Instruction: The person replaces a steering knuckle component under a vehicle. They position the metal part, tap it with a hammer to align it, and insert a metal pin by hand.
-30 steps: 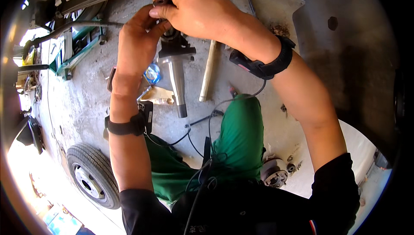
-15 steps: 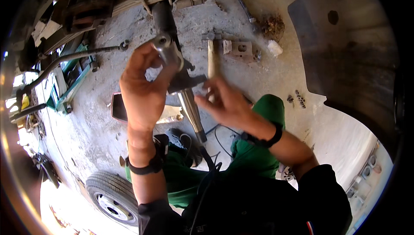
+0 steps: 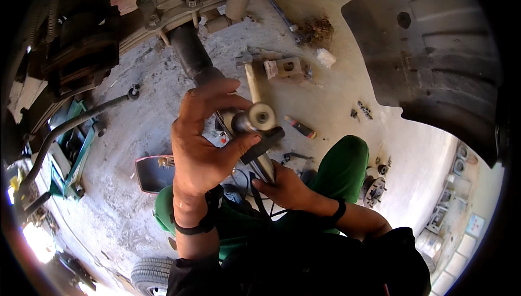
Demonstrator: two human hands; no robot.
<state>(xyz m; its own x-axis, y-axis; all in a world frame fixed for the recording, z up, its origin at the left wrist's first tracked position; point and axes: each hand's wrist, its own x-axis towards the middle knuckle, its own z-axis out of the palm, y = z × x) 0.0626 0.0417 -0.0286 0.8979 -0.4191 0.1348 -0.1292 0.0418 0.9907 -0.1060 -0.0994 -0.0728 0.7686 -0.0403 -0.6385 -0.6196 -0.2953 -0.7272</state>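
Observation:
A steering knuckle with a dark flange [image 3: 264, 145] sits at the near end of a thick dark axle tube [image 3: 187, 51]. My left hand [image 3: 201, 144] is curled around a shiny metal cylinder [image 3: 260, 117], its thumb below and its fingers above. A round hole shows in the cylinder's end; whether it is part of the knuckle I cannot tell. Below the flange, my right hand [image 3: 290, 187] grips the smooth tapered spindle [image 3: 264, 168], covering its tip. A hammer's wooden handle [image 3: 253, 81] lies on the floor just beyond.
A metal block [image 3: 287, 68] lies beside the hammer. A red-rimmed tray [image 3: 154, 174] stands left of my legs, near a green metal frame [image 3: 76, 149]. A large dark panel [image 3: 423, 46] hangs at the right. A studded round part [image 3: 375, 190] lies by my right knee; a tyre [image 3: 152, 271] is lower left.
My left hand and the shiny cylinder have moved right and nearer to me. My right hand, blurred and apart from the spindle before, now grips it. The view has shifted too.

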